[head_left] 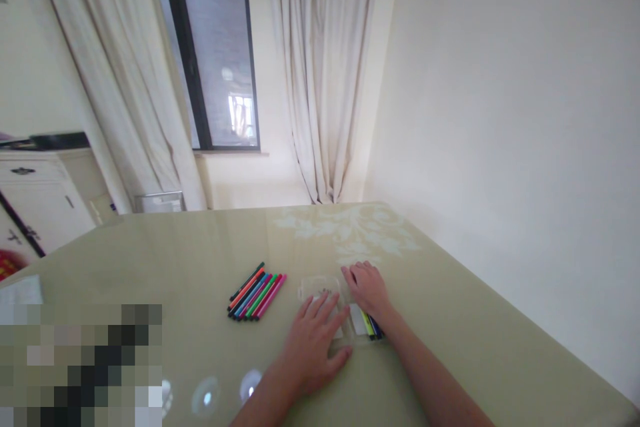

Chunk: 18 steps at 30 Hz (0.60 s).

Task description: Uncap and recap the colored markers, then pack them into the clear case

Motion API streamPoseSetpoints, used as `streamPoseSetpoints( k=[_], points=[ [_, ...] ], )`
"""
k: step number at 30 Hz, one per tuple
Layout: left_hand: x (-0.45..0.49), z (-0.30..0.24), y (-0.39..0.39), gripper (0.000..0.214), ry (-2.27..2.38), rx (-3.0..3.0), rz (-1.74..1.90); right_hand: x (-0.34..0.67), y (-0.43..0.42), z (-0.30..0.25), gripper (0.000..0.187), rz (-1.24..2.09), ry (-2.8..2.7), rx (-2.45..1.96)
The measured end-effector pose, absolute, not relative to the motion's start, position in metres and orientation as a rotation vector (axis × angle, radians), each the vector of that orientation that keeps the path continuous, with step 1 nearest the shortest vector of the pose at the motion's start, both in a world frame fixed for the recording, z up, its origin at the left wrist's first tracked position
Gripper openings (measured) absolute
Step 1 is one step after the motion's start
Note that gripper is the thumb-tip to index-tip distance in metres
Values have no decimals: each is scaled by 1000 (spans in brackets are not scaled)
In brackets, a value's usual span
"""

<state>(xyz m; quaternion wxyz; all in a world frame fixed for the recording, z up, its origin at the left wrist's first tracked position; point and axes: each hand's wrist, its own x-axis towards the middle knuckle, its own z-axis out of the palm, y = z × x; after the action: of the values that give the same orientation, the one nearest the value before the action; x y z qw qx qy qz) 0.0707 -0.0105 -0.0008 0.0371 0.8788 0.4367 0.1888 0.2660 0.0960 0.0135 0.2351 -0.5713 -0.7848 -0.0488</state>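
A clear plastic pen case lies on the pale green table in front of me. My left hand rests flat on its near part, fingers spread. My right hand lies over the case's right side, fingers extended forward. A few pens in yellow, green and blue show under my right wrist, still in the case. To the left, a row of several coloured felt pens lies side by side on the table, apart from both hands.
A white wall runs along the table's right edge. Cream curtains and a dark-framed window stand behind the far edge. A white cabinet is at the left. A blurred patch covers the lower left corner.
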Motion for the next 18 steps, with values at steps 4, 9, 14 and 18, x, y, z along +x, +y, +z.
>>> streamPoseSetpoints(
  k=[4, 9, 14, 18],
  points=[
    [69, -4, -8, 64, 1347, 2673, 569, 272, 97, 17, 47, 100, -1937, -1437],
    [67, -1, -9, 67, 1350, 2674, 523, 281, 90, 28, 50, 349, -1950, -1256],
    [67, -2, -10, 68, 1325, 2708, 521, 299, 87, 37, 60, 344, -1900, -1438],
    [66, 2, -11, 79, 1362, 2708, 666, 295, 80, 42, 61, 335, -1572, -1440]
  ],
)
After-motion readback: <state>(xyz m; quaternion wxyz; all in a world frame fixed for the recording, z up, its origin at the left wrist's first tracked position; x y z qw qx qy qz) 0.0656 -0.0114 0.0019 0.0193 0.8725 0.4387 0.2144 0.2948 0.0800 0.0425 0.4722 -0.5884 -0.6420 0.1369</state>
